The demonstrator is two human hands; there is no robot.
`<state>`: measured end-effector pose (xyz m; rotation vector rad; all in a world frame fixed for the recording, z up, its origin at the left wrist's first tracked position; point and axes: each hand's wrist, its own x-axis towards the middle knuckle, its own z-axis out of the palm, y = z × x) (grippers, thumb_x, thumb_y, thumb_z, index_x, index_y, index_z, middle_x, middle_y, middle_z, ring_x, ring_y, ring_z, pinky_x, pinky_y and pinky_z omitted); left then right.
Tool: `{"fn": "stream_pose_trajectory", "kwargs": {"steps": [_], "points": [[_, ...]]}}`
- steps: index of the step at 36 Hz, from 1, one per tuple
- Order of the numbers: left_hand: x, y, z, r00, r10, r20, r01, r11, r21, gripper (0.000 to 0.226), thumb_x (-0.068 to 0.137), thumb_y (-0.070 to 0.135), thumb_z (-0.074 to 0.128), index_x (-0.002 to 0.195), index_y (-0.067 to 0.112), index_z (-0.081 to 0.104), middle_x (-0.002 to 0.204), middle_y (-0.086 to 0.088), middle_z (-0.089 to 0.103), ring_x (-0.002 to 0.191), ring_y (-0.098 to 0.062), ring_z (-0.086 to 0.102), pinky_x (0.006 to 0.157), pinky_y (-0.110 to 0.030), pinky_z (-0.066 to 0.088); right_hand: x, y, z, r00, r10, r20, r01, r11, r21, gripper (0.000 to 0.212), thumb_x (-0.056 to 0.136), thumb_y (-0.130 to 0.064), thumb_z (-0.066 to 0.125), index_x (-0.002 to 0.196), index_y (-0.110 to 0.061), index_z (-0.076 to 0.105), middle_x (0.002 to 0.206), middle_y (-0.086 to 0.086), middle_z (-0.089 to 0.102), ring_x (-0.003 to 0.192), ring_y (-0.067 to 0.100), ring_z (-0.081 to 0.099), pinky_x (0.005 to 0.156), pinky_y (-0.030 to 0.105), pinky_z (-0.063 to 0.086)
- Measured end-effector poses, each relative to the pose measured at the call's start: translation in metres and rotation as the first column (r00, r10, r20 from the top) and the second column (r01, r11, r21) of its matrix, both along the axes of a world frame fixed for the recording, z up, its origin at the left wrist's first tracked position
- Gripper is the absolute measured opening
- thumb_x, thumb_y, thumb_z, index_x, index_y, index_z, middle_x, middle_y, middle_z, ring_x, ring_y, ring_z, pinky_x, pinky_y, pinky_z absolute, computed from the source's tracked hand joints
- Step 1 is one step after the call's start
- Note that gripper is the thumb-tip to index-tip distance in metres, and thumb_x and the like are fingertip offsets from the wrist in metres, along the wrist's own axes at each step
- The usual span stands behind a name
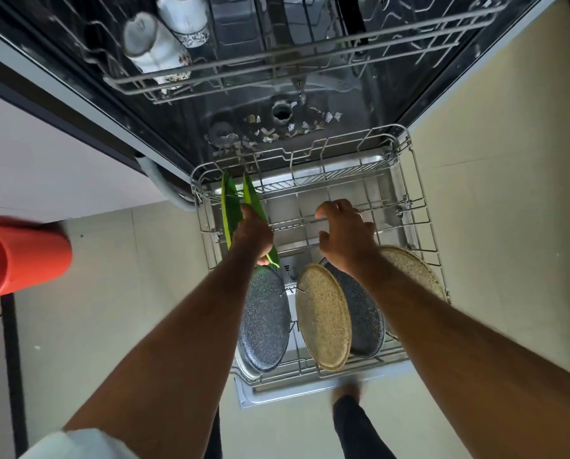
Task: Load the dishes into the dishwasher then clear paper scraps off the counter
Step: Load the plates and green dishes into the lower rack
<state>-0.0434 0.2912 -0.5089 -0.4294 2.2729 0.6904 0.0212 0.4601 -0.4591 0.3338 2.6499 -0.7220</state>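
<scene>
Green plate (256, 207) on edge, going into the lower rack (419, 207), and the left hand (252, 233) has it: the fingers wrap over the near rim, the thumb tucked under at the bottom edge, so it is a firm clasp on the plate and nothing loose about it. Just beyond those fingers, toward the rack's far-left corner, a second green plate (226, 207) stands upright in its slot, close beside the held one. Whether the held plate is already seated between tines cannot be told from here.

The right hand (345, 233) hovers over the bare middle of the rack, fingers spread and slightly curled, gripping nothing; it may be brushing a wire, hard to say. Below its wrist lean the speckled dishes: a dark plate (263, 323) under the left forearm, a beige plate (323, 316), another dark one (368, 321) behind it, and a beige plate (416, 270) at the right wall.

Up top, two white cups (164, 38) sit in the upper rack, and paper scraps (277, 130) litter the dishwasher floor. An orange cup (22, 256) shows at the far left, blurred.

Doing this well, by the look of it: keep the plate vertical, lower the bottom edge between two tines one slot clear of its green twin, and let go only once it stands without leaning. The spread hand could steady the rack against rolling. The dish-loading looks well along.
</scene>
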Motion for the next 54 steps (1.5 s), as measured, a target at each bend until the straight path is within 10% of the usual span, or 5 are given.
{"fn": "stream_pose_trajectory", "kwargs": {"steps": [7,15,22,39,54], "points": [[-0.004,0.000,-0.005,0.994,0.040,0.106,-0.056,0.987,0.152,0.067,0.096,0.010,0.063,0.142,0.014,0.014,0.132,-0.032,0.048,0.062,-0.030,0.058,0.035,-0.031,0.051,0.001,0.002,-0.006,0.998,0.001,0.067,-0.001,1.000,-0.004,0.036,0.090,-0.015,0.064,0.122,-0.025,0.053,0.132,0.002,0.050,0.119,0.026,0.054,0.098,0.050,0.039],[0.000,-0.004,0.004,0.984,0.044,0.170,-0.071,0.985,0.156,0.090,0.089,0.016,0.074,0.147,0.017,0.004,0.145,-0.025,0.046,0.090,-0.042,0.068,0.061,-0.046,0.062,0.004,-0.001,-0.006,0.991,0.025,0.129,-0.026,1.000,0.005,0.037,0.091,-0.016,0.062,0.125,-0.024,0.053,0.135,0.004,0.048,0.123,0.028,0.051,0.100,0.051,0.039],[0.005,-0.037,0.027,0.974,0.129,-0.187,-0.106,0.986,0.129,0.064,0.091,0.041,0.069,0.136,0.009,0.036,0.106,-0.017,0.068,0.075,-0.033,0.073,0.069,-0.048,0.062,-0.001,-0.010,0.013,0.994,0.011,0.107,-0.011,1.000,0.000,0.034,0.090,-0.013,0.062,0.122,-0.022,0.054,0.129,0.006,0.053,0.116,0.028,0.055,0.097,0.049,0.041],[0.057,-0.182,0.238,0.879,0.298,-0.372,-0.152,0.915,0.374,0.011,0.102,0.014,0.053,0.113,0.015,0.053,0.072,-0.004,0.067,0.049,-0.011,0.064,0.054,-0.029,0.056,-0.035,-0.143,0.191,0.985,0.100,-0.141,-0.115,0.988,-0.103,0.020,0.090,-0.005,0.055,0.097,-0.019,0.066,0.082,0.002,0.064,0.074,0.024,0.060,0.064,0.024,0.038],[0.037,-0.425,0.497,0.724,0.228,-0.651,-0.126,0.972,0.200,0.012,0.099,0.020,0.058,0.089,0.015,0.063,0.073,0.000,0.070,0.057,-0.012,0.066,0.056,-0.020,0.051,-0.063,-0.358,0.410,0.852,0.251,-0.459,-0.342,0.931,-0.125,0.012,0.094,-0.011,0.055,0.096,-0.019,0.065,0.085,0.004,0.069,0.077,0.028,0.065,0.067,0.036,0.053]]}}
